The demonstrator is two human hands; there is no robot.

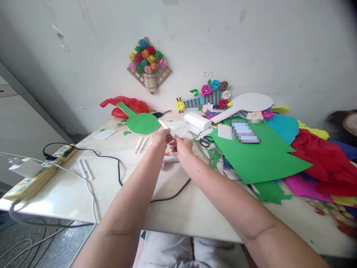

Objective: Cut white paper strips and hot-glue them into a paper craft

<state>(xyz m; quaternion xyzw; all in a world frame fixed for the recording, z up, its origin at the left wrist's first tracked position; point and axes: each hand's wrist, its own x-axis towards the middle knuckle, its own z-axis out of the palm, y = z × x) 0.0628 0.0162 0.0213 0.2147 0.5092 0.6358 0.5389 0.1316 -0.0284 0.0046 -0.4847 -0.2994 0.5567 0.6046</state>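
Note:
My left hand [161, 138] and my right hand [183, 146] meet over the middle of the table. Between their fingers they pinch a thin rolled strip of white paper [165, 124], slanting up to the left. Just beneath my hands lies a white glue gun [170, 159] with an orange part. Two white paper sticks [141, 144] rest left of my left hand. Beyond my hands, white sheets [180, 128] spread out beside a thick white paper roll [196, 121]. Black-handled scissors [205, 141] lie to the right of my right hand.
A green round-bodied cutout [143, 123] lies back left. Green card [251, 160], a phone [245, 133] and red crepe paper [320, 160] crowd the right. A yellow power strip [36, 175] sits left; a black cable [118, 163] crosses the table. Paper flowers [146, 57] hang on the wall.

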